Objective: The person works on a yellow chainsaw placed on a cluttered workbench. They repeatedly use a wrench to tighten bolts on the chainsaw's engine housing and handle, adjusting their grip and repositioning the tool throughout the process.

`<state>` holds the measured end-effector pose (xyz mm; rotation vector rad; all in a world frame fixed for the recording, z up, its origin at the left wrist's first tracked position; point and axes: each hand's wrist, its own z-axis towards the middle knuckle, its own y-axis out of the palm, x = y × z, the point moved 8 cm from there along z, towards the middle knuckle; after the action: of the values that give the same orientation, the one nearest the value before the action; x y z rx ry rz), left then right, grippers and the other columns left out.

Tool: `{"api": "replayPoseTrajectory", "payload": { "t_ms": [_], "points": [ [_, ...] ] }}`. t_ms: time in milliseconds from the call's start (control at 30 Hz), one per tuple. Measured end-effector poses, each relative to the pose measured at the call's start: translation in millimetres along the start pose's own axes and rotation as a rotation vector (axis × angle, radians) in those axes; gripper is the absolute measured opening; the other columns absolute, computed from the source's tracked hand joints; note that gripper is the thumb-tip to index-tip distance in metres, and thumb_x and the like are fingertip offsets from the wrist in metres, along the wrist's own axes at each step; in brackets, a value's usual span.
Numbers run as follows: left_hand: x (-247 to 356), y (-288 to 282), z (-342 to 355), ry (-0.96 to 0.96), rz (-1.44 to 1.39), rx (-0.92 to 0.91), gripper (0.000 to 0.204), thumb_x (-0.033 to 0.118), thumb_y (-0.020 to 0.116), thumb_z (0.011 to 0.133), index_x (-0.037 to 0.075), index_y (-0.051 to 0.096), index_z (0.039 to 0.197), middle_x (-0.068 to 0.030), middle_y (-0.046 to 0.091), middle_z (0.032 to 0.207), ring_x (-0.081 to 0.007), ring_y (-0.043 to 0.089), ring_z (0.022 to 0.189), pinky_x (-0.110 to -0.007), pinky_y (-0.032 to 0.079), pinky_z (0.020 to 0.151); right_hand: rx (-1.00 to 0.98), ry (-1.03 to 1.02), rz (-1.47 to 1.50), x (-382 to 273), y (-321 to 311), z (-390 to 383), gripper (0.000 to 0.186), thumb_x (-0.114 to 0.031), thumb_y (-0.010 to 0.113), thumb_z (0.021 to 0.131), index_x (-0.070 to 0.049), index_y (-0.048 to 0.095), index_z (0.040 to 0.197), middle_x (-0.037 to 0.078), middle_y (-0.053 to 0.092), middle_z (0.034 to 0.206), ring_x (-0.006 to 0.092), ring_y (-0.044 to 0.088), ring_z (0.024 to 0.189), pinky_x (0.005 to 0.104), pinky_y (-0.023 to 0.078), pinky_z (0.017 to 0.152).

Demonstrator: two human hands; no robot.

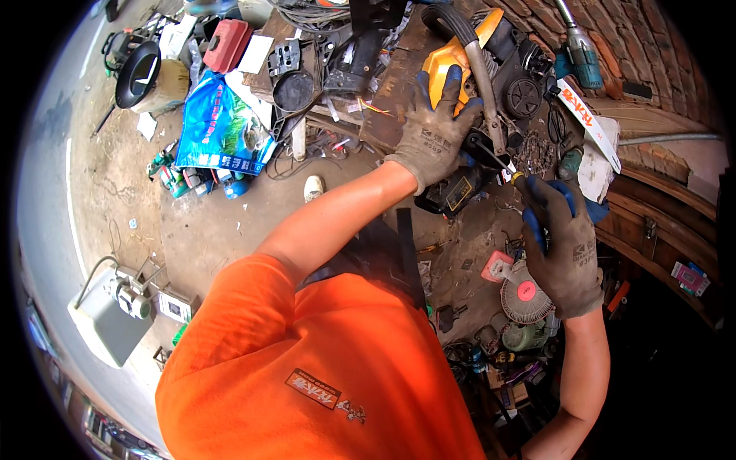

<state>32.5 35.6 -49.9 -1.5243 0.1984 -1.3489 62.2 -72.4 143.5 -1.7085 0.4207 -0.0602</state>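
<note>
A chainsaw with a yellow cover (447, 64) and a black round side housing (524, 96) lies on a worn wooden bench. My left hand (433, 138), in a grey-brown glove with blue fingertips, rests on the cover with its fingers spread. A curved grey handle (483, 84) runs just right of those fingers. My right hand (563, 249), gloved alike, is closed around a screwdriver (520, 179) with a yellow and black handle. Its thin shaft points up and left toward the saw's near side. Where the tip meets the saw is too small to make out.
A white guide bar (589, 123) and a teal power tool (585, 65) are by the brick wall. Below my right hand are a round grey fan-like disc (527, 291) and clutter. To the left lie a blue bag (222, 126), black pan (138, 75) and red case (227, 44).
</note>
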Motion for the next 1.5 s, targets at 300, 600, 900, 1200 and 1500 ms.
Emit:
{"api": "replayPoseTrajectory", "payload": {
  "t_ms": [300, 600, 900, 1200, 1500],
  "points": [
    [-1, 1, 0, 0.009, -0.001, -0.009, 0.099, 0.042, 0.091, 0.062, 0.027, 0.046, 0.149, -0.0244, 0.023, 0.162, -0.0682, 0.024, 0.137, -0.076, 0.034, 0.105, 0.001, 0.016, 0.029, 2, 1, 1, 0.038, -0.004, 0.064, 0.088, 0.001, 0.059, 0.125, 0.024, 0.060, 0.111, 0.0436, 0.062, 0.100, 0.0517, 0.051, 0.085],
    [0, 2, 1, 0.007, 0.004, -0.036, 0.103, 0.046, 0.092, 0.061, 0.028, 0.043, 0.151, -0.0239, 0.020, 0.163, -0.0661, 0.015, 0.142, -0.076, 0.032, 0.107, -0.007, 0.023, 0.032, 2, 2, 3, 0.040, -0.003, 0.064, 0.087, -0.001, 0.059, 0.127, 0.024, 0.059, 0.112, 0.0431, 0.061, 0.100, 0.0517, 0.051, 0.084],
    [0, -3, 0, 0.040, -0.004, 0.056, 0.096, 0.038, 0.091, 0.061, 0.027, 0.050, 0.147, -0.0247, 0.023, 0.162, -0.0683, 0.024, 0.137, -0.074, 0.035, 0.106, -0.072, -0.080, -0.135, -10, 2, 7, 0.047, -0.007, 0.067, 0.086, 0.000, 0.057, 0.131, 0.024, 0.058, 0.118, 0.0420, 0.061, 0.104, 0.0510, 0.050, 0.087],
    [-1, -3, -1, 0.019, -0.040, 0.051, 0.091, 0.035, 0.090, 0.063, 0.026, 0.052, 0.145, -0.0230, 0.025, 0.163, -0.0696, 0.028, 0.134, -0.076, 0.037, 0.102, 0.113, -0.117, -0.203, -29, 0, 16, 0.053, -0.018, 0.070, 0.089, 0.001, 0.053, 0.135, 0.015, 0.068, 0.091, 0.0368, 0.068, 0.082, 0.0465, 0.053, 0.073],
    [-2, -2, -1, 0.033, -0.022, 0.072, 0.093, 0.037, 0.091, 0.062, 0.026, 0.052, 0.146, -0.0229, 0.024, 0.163, -0.0695, 0.029, 0.134, -0.075, 0.036, 0.104, 0.096, 0.022, -0.044, -20, -2, 13, 0.049, -0.017, 0.071, 0.087, -0.003, 0.056, 0.131, 0.020, 0.067, 0.102, 0.0379, 0.066, 0.091, 0.0477, 0.052, 0.081]
  ]
}}
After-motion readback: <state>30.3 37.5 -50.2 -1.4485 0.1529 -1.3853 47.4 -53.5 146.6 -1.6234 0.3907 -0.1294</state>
